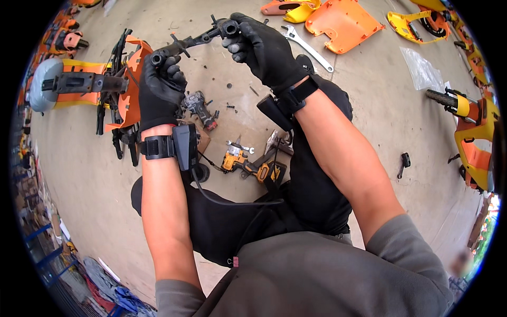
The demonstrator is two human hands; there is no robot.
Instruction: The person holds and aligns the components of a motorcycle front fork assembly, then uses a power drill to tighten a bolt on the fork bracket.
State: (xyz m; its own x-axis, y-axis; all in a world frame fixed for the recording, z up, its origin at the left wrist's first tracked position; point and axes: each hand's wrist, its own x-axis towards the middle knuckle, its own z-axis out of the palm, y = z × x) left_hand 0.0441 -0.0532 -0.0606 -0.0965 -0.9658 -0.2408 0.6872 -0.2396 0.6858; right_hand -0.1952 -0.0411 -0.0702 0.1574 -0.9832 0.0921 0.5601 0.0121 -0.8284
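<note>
Both my hands wear black gloves and hold up a black metal bar point(194, 40) with hollow, tube-like ends and small rods sticking out of it. My left hand point(161, 90) is closed around its left end. At the other end my right hand point(261, 50) grips close to the round opening. The bar slants, its right end farther away than its left. Below it, a grey impact driver point(197, 107) lies on the floor among scattered bolts. A yellow and black power drill point(234, 159) rests nearer my legs, with a wrench point(243, 148) beside it.
A partly dismantled orange and yellow scooter point(82, 83) lies at left. Ahead on the right are an adjustable wrench point(309, 48), an orange panel point(343, 26) and a plastic bag point(421, 68). Another scooter point(475, 138) is at far right, near a small black part point(404, 165).
</note>
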